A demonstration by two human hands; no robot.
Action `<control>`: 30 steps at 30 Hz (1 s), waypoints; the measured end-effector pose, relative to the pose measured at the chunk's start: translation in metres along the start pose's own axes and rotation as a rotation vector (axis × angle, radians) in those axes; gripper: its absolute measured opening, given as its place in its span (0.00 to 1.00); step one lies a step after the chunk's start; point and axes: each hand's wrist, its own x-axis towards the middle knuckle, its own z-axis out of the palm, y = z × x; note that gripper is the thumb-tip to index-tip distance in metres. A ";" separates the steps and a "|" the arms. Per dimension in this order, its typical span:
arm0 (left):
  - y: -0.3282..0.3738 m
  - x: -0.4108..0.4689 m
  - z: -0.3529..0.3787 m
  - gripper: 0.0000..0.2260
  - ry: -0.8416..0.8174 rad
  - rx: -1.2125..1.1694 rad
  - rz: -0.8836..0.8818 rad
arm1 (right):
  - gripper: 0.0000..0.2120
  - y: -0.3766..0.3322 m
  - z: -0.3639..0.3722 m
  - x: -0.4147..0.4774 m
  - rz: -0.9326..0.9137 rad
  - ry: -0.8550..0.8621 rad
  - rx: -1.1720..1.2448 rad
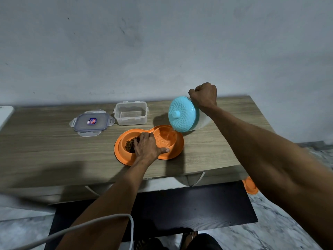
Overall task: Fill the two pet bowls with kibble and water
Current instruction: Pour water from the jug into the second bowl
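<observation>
An orange double pet bowl (177, 149) lies on the wooden table. Its left well holds brown kibble (130, 144); its right well (165, 138) holds shallow water. My left hand (146, 147) rests flat across the middle of the bowl, thumb on the near rim, holding it down. My right hand (204, 97) grips a clear jug with a turquoise lid (182, 114), tipped toward me over the right well. A thin stream of water (170, 134) runs from its spout into that well.
An empty clear plastic container (131, 113) stands behind the bowl, its blue-rimmed lid (91, 122) lying to the left. The table's front edge (162, 175) is near. Another orange bowl (249, 186) lies on the marble floor at the right. A white cable (100, 222) crosses the foreground.
</observation>
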 end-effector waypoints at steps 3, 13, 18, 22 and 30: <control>0.001 0.000 0.000 0.40 0.000 0.004 -0.003 | 0.18 0.000 0.000 0.001 -0.002 -0.003 -0.007; 0.002 0.000 -0.001 0.41 -0.011 0.018 -0.005 | 0.19 0.001 0.000 0.001 -0.015 -0.021 -0.013; 0.002 0.001 -0.001 0.41 -0.010 0.012 -0.011 | 0.18 0.003 0.002 0.002 -0.003 -0.035 -0.002; 0.002 0.001 -0.001 0.41 -0.008 0.007 -0.016 | 0.18 0.004 0.001 0.001 -0.010 -0.050 -0.007; 0.003 0.001 0.000 0.42 -0.006 -0.006 -0.022 | 0.19 0.009 0.002 0.003 -0.010 -0.075 0.017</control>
